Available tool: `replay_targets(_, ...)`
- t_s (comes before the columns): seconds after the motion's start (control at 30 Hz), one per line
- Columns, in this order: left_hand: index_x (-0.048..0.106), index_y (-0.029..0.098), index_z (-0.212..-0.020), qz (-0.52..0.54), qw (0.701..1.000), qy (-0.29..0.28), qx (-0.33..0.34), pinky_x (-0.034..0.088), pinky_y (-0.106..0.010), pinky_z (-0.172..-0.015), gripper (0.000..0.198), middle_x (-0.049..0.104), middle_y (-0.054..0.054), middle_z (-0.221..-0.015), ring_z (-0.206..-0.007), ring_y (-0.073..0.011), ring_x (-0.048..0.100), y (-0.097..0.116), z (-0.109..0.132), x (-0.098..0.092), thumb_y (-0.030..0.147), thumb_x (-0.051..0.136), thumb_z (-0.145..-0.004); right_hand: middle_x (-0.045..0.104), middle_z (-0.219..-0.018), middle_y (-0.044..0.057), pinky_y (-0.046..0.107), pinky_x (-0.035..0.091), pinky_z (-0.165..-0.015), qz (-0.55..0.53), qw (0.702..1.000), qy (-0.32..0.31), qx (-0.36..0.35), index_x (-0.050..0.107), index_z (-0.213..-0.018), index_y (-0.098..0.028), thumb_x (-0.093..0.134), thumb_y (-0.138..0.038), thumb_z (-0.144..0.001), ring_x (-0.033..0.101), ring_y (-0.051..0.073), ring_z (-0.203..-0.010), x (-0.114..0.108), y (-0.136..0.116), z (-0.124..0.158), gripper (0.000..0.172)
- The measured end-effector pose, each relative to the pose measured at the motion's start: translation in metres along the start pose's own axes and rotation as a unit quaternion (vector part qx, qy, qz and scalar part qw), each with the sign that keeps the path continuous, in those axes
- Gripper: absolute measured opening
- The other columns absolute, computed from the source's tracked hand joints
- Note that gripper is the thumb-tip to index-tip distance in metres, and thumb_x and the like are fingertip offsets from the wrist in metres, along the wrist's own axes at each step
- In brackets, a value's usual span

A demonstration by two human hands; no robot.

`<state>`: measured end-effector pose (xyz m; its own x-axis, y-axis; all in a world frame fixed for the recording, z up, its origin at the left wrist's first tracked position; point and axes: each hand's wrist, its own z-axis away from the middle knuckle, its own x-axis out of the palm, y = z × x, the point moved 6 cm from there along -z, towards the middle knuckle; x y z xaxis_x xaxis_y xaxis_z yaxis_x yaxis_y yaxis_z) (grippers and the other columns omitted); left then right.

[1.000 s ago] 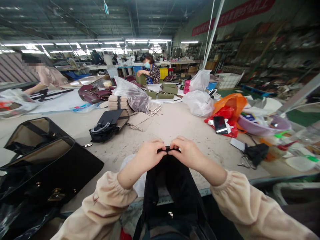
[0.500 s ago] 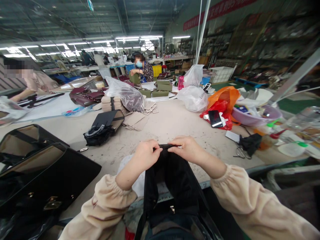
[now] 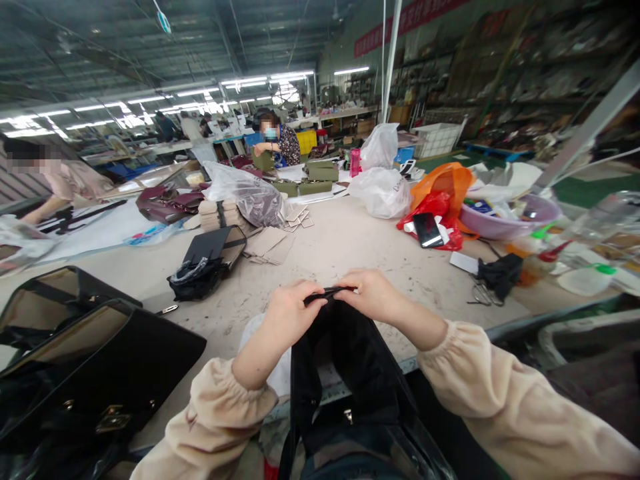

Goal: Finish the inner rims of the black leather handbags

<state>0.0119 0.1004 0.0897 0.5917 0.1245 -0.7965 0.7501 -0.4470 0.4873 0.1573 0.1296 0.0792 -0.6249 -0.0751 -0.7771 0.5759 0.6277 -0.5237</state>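
Observation:
A black bag (image 3: 367,363) stretches from my lap up over the table's front edge, with a small metal fitting low on it. My left hand (image 3: 295,310) pinches the left part of the bag's far edge between thumb and fingers. On the right part of that same edge, my right hand (image 3: 370,293) is closed in a similar pinch. The two hands are close together, with a short stretch of the black edge showing between them. The bag's underside is hidden. White sheeting (image 3: 270,353) lies beneath its left side.
Black bags with clasps (image 3: 115,360) stand at the left, near a small metal tool (image 3: 168,310). A smaller black bag (image 3: 210,260) lies farther back. To the right are a phone (image 3: 427,231), scissors (image 3: 484,293) and a purple basin (image 3: 500,227). A co-worker (image 3: 280,140) sits across the table.
My view has tilted slightly. The bag's far edge, level before, now slants a little between my hands, rising to the right. Both hands keep their hold on it.

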Motion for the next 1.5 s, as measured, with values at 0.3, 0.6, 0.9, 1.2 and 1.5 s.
replay_targets(0.3,0.07,0.021,-0.076,-0.009,0.999,0.025,0.041,0.052,-0.027,-0.081,0.006,0.072,-0.002,-0.088,-0.082,-0.0153,0.066,0.003,-0.003,0.006,0.017,0.066,-0.075,0.07,-0.079,0.001,0.023,0.044,-0.071,-0.018,1.0,-0.006,0.011,0.074,-0.09,-0.024,0.061,-0.024,-0.081,0.061,0.013,-0.076,0.002,0.004,0.002,0.015)
replay_targets(0.6,0.067,0.02,-0.071,-0.03,0.999,0.017,-0.023,0.05,-0.028,-0.073,0.007,0.072,-0.002,-0.081,-0.075,-0.0164,0.066,0.0,-0.006,0.01,0.021,0.062,-0.076,0.065,-0.069,0.0,0.022,0.041,-0.066,-0.015,0.999,-0.028,0.012,0.074,-0.085,-0.022,0.059,-0.025,-0.082,0.058,0.012,-0.069,-0.001,0.004,0.002,0.016)
replay_targets(0.9,0.065,0.019,-0.067,-0.04,0.997,0.015,-0.056,0.045,-0.026,-0.068,0.012,0.07,-0.002,-0.076,-0.071,-0.0152,0.063,-0.005,-0.007,0.011,0.024,0.061,-0.077,0.067,-0.073,0.0,0.022,0.042,-0.068,-0.02,0.999,-0.024,0.012,0.075,-0.087,-0.022,0.059,-0.024,-0.082,0.06,0.013,-0.073,0.0,0.004,0.0,0.016)
replay_targets(1.2,0.063,0.019,-0.074,-0.091,0.995,-0.006,-0.031,0.041,-0.027,-0.066,0.014,0.068,-0.002,-0.074,-0.069,-0.0161,0.061,0.0,-0.007,0.013,0.028,0.057,-0.083,0.069,-0.076,0.001,0.022,0.042,-0.069,-0.005,1.0,-0.019,0.009,0.074,-0.087,-0.021,0.058,-0.025,-0.083,0.06,0.013,-0.074,0.0,0.006,0.002,0.017)
replay_targets(1.5,0.06,0.019,-0.074,-0.098,0.995,-0.014,-0.014,0.041,-0.027,-0.066,0.014,0.066,-0.001,-0.072,-0.069,-0.0155,0.06,0.001,-0.007,0.015,0.028,0.055,-0.084,0.068,-0.075,0.0,0.022,0.041,-0.067,-0.005,1.0,-0.016,0.008,0.074,-0.086,-0.023,0.058,-0.026,-0.083,0.06,0.012,-0.073,-0.001,0.008,0.003,0.016)
